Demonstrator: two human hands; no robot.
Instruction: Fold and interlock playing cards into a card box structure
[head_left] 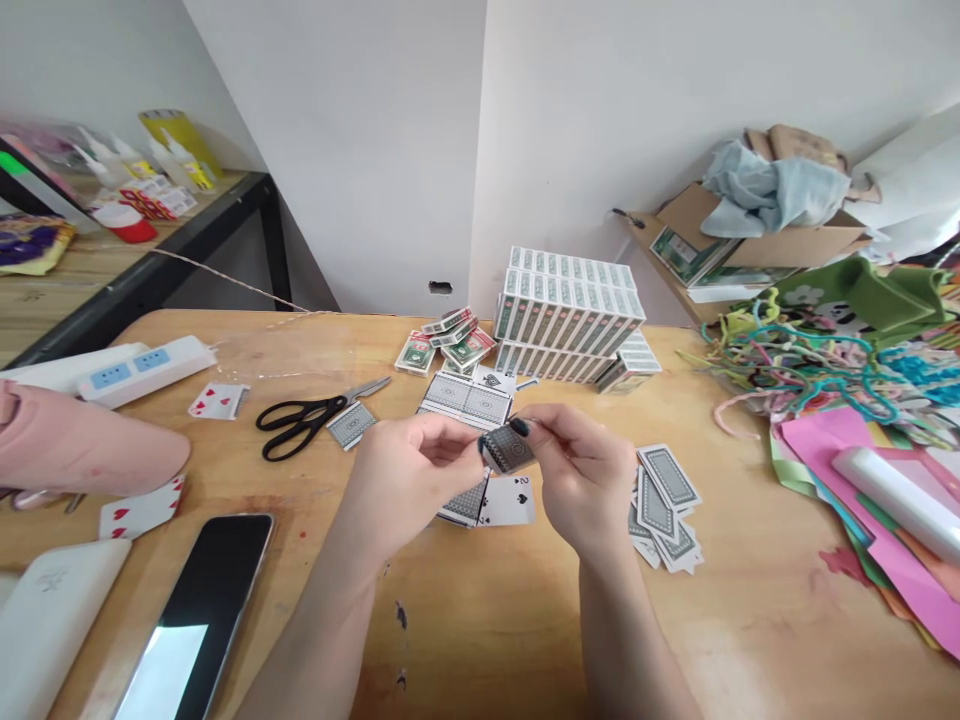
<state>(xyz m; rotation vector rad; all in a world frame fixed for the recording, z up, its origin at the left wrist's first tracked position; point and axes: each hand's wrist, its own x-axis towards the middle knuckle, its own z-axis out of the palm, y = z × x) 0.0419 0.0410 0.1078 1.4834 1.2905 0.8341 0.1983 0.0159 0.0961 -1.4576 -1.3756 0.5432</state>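
Between my two hands, above the middle of the table, is a playing card [507,452] with its patterned grey back showing. My left hand [412,475] pinches its left edge, and my right hand [581,470] grips the right edge with thumb and fingers. Beneath and behind it lie joined playing cards [466,398], partly hidden by my hands. A two of spades [510,500] lies face up below the held card. Right of my right hand is a loose pile of cards [667,505], backs up. Black-handled scissors [307,415] lie to the left, beside a single card piece [351,426].
Stacked card boxes [566,310] stand at the table's back, with several loose boxes [450,340] beside them. On the left are a phone [199,610], a pink cylindrical item [90,440] and a power strip [146,370]. Yarn [817,370] and coloured sheets [862,500] cover the right side.
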